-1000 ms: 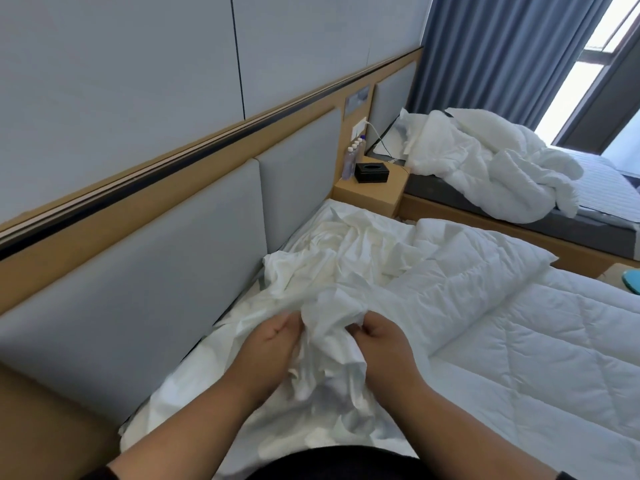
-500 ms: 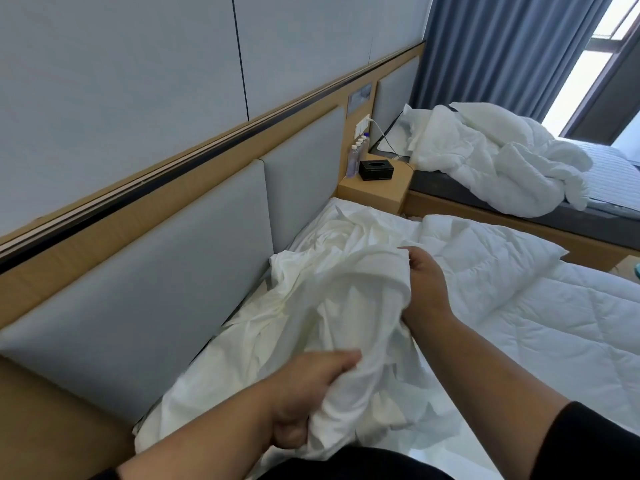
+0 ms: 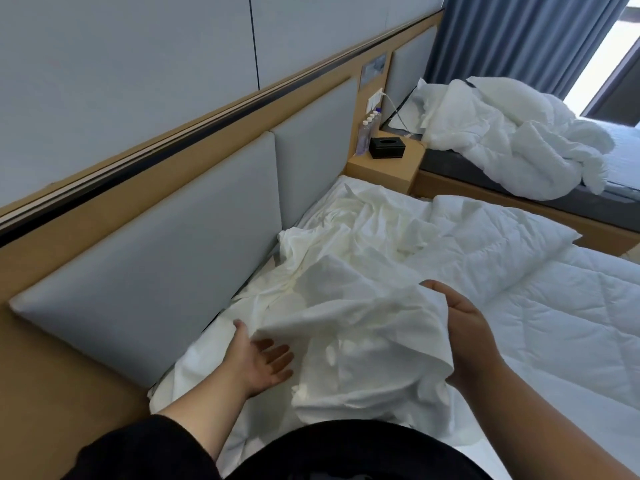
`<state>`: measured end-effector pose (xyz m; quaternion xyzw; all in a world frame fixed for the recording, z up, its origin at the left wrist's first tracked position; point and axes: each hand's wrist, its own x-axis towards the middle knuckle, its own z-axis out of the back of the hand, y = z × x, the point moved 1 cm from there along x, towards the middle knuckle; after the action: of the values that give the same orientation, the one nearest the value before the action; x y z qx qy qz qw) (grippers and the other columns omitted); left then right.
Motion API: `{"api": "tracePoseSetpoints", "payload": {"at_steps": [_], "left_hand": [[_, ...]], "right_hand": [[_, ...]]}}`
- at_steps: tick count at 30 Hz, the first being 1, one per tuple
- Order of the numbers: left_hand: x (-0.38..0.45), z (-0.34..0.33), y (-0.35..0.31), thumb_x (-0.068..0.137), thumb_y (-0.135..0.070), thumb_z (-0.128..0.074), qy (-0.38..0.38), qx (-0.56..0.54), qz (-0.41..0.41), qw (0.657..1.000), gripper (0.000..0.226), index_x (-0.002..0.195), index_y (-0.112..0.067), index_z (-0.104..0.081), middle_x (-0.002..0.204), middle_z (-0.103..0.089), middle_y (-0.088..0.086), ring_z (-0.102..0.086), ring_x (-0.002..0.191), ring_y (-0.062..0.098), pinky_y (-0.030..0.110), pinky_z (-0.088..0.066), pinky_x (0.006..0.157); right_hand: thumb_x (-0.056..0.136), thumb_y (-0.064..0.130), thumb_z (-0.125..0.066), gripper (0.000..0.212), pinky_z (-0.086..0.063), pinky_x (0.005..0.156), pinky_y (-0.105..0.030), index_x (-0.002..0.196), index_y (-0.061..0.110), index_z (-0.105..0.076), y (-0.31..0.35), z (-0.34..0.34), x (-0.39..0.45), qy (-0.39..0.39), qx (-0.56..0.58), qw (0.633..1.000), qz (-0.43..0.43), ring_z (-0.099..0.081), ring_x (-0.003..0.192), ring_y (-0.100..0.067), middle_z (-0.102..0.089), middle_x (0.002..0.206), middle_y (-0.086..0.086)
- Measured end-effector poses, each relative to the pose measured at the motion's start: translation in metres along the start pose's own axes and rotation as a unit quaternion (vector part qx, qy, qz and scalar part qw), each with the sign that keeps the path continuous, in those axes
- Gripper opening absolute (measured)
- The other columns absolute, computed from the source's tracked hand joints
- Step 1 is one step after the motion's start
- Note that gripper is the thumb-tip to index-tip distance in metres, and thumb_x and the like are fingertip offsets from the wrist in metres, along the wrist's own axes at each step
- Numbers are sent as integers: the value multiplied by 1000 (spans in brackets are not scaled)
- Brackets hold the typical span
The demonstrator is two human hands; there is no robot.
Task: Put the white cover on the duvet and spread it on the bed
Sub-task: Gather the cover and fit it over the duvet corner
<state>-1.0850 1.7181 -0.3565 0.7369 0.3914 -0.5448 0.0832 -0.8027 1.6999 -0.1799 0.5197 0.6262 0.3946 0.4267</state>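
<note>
Now white cover (image 3: 353,327) bunched between left hand (image 3: 263,362), right hand (image 3: 467,323) — draped.

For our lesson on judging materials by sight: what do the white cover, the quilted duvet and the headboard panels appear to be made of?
White cover: thin woven cloth, probably cotton, matte; it creases sharply and light shows through.
Quilted duvet: padded fabric, matte; stitched lines form puffy squares.
Headboard panels: smooth grey upholstery, possibly faux leather, faint sheen, set in a wood-look frame.

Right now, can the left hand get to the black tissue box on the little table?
Probably not. The left hand lies open at the white cover near the body, while the black tissue box sits far off past the bed's head end. Nothing blocks it; it just looks too far.
</note>
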Motion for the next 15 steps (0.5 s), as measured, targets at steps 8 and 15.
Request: {"api": "tracePoseSetpoints", "payload": {"at_steps": [8, 15], "left_hand": [[-26, -29, -74, 100, -36, -46, -173, 165, -262, 935, 40, 133, -15, -55, 137, -59, 10, -59, 117, 34, 39, -52, 82], [-214, -228, -170, 103, -29, -52, 68, 270, -642, 714, 18, 107, -15, -62, 90, -59, -2, -58, 79, 8, 15, -46, 67]], "right_hand": [[77, -7, -57, 7, -40, 50, -25, 74, -4, -52, -7, -1, -18, 5, -8, 1000, -24, -41, 56, -19, -44, 63, -9], [71, -2, -62, 14, -36, 55, -28, 74, -9, -51, -12, -8, -24, -11, -43, 997, -64, -39, 59, -20, -42, 65, -9]]}}
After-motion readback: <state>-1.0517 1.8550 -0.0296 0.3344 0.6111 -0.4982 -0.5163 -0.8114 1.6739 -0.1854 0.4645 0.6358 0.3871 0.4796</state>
